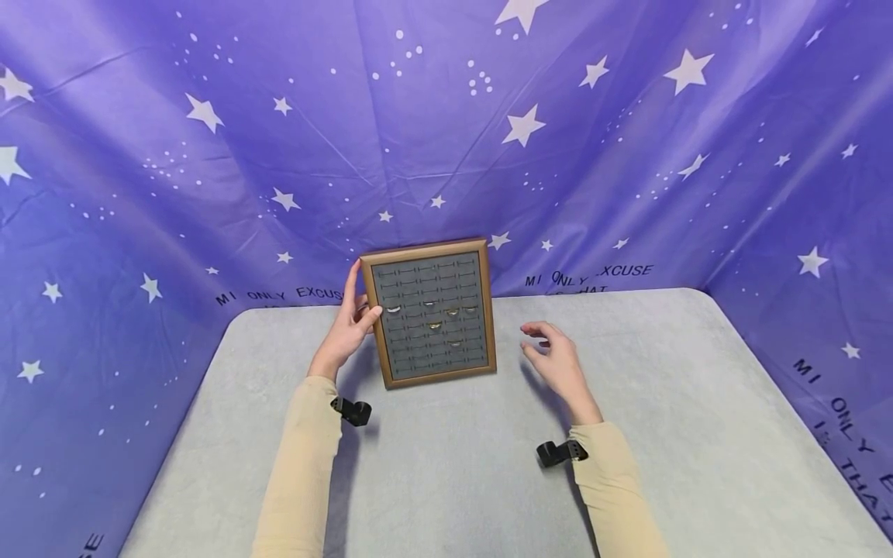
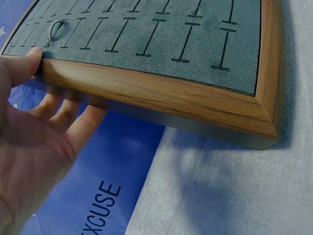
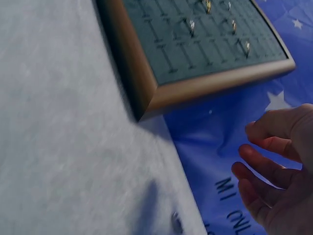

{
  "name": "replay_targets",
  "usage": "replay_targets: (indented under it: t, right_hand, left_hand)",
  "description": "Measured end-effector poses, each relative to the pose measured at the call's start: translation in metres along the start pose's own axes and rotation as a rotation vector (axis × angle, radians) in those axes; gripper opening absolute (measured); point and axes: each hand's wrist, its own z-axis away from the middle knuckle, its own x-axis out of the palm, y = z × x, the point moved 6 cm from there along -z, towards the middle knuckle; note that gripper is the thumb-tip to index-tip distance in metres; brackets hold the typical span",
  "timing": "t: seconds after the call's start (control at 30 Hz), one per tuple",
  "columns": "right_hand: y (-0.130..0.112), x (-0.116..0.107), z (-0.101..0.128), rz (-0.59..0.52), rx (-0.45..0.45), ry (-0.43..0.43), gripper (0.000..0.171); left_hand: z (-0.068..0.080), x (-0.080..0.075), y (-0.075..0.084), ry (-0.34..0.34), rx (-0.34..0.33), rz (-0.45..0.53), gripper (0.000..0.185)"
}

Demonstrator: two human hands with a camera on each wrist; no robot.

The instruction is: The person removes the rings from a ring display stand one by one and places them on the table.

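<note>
A wood-framed ring display tray [image 1: 491, 318] stands tilted up at the back of the table, its grey-green slotted pad facing me. Several rings [image 1: 436, 326] sit in the slots, and one silvery ring [image 2: 50, 30] is close to my left thumb. My left hand [image 1: 345, 329] grips the tray's left side, thumb on the front edge of the wood and fingers behind it. Off the tray's right side, my right hand [image 1: 558, 363] hovers over the table with loosely bent fingers, holding nothing. Its fingertips [image 3: 251, 128] are apart from the frame in the right wrist view.
A grey cloth-like tabletop [image 1: 446, 473] lies under both arms. Behind it hangs a purple-blue curtain [image 1: 418, 139] with white stars and lettering. A small, blurred shiny thing [image 3: 176, 223] lies near the table's edge. Black cameras [image 1: 359, 412] are strapped at both wrists.
</note>
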Motion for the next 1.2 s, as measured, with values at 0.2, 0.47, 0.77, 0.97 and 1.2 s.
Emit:
replay_targets:
  t: [0.2, 0.47, 0.77, 0.97, 1.2]
  right_hand:
    - [-0.021, 0.007, -0.008, -0.021, -0.055, 0.001, 0.024]
    - [-0.043, 0.023, -0.016, -0.082, -0.110, -0.007, 0.023]
    - [-0.064, 0.038, -0.014, -0.108, -0.178, -0.036, 0.023]
    - [-0.076, 0.053, -0.010, -0.109, -0.196, -0.067, 0.024]
    - [-0.085, 0.077, -0.011, -0.127, -0.249, -0.084, 0.021]
  left_hand:
    - [-0.003, -0.003, -0.005, -0.002, 0.011, 0.010, 0.085]
    - [-0.008, -0.007, -0.021, 0.006, 0.033, 0.038, 0.086]
    - [-0.008, -0.004, -0.021, 0.007, 0.042, 0.023, 0.085]
    - [-0.008, -0.003, -0.022, 0.014, 0.054, 0.010, 0.086]
    - [-0.007, -0.005, -0.023, 0.017, 0.050, 0.015, 0.086]
